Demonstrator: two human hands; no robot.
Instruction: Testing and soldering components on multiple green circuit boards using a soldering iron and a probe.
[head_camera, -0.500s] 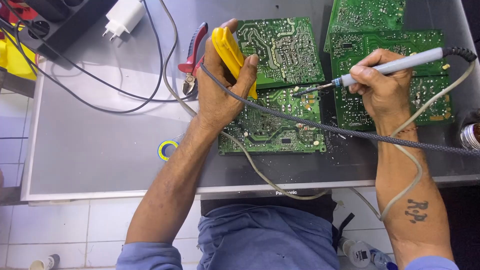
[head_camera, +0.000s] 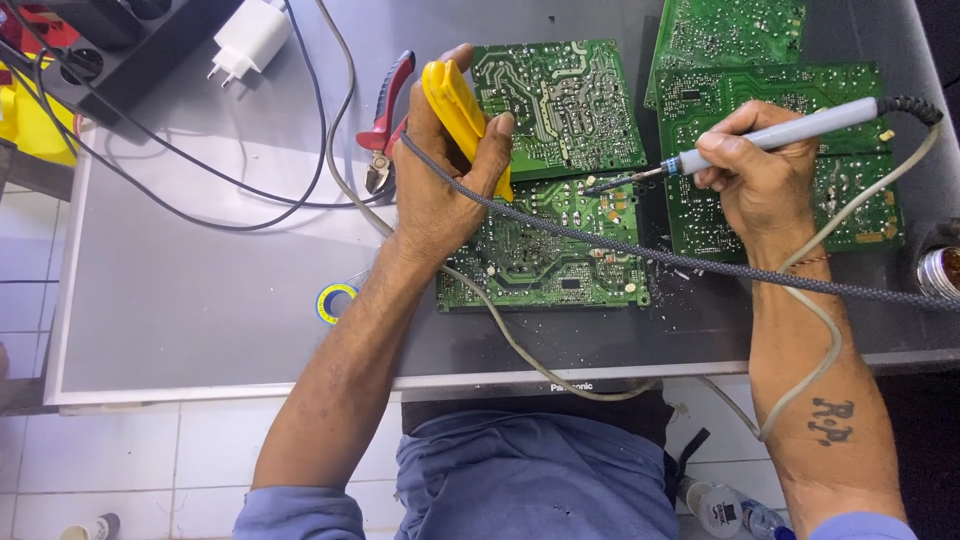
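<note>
At frame centre, left hand (head_camera: 440, 190) grips a yellow tool (head_camera: 462, 112) over the circuit board (head_camera: 545, 250); right hand (head_camera: 760, 175) pinches a soldering iron (head_camera: 770, 135), tip on that board. Bare grey tabletop (head_camera: 200, 290) spreads lower left.

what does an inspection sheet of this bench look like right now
surface: grey flat panel used as a bench, specks of debris near the boards
job's things: green circuit board; soldering iron tip on it; yellow tool
clutter: red-handled pliers, solder spool, white charger, more boards
grips: left hand shut on yellow tool; right hand shut on soldering iron
cables: braided cord over the board, grey cable, thin black wires
surroundings: white tiled floor, black power strip
</note>
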